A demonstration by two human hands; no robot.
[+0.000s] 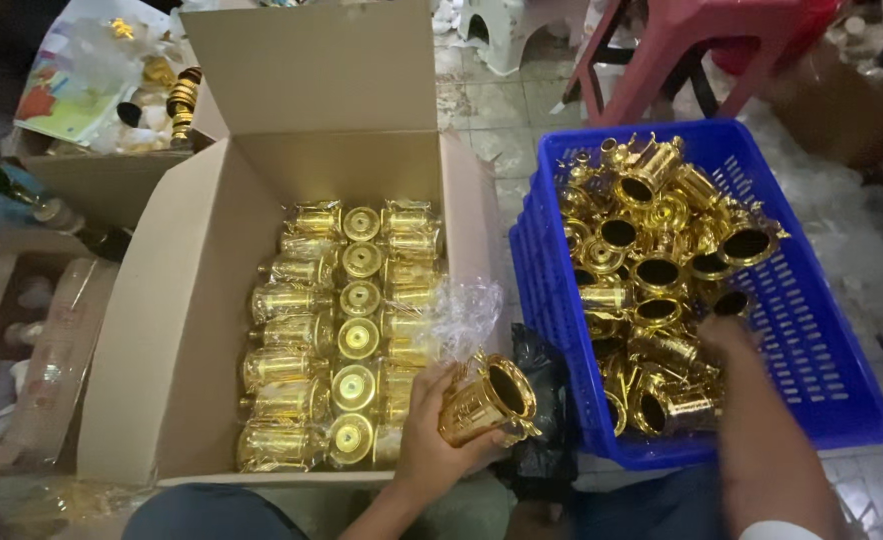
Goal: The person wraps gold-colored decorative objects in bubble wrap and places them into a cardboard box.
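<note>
My left hand (432, 435) grips a shiny gold cup-shaped piece (489, 400) with a dark open mouth, held over the front right corner of an open cardboard box (172, 330). Inside the box lie several rows of wrapped gold pieces (337, 335), with a crumpled clear plastic bag (467, 315) at their right side. My right hand (727, 335) reaches into a blue plastic basket (822, 330), its fingers down among a loose heap of gold pieces (652, 270). Whether it has hold of one is hidden.
A black plastic bag (542, 420) lies between box and basket. A red stool (682, 45) and a white stool (497, 30) stand on the tiled floor behind. Another carton with a colourful sheet (77, 80) sits at the back left, more packaging at the left.
</note>
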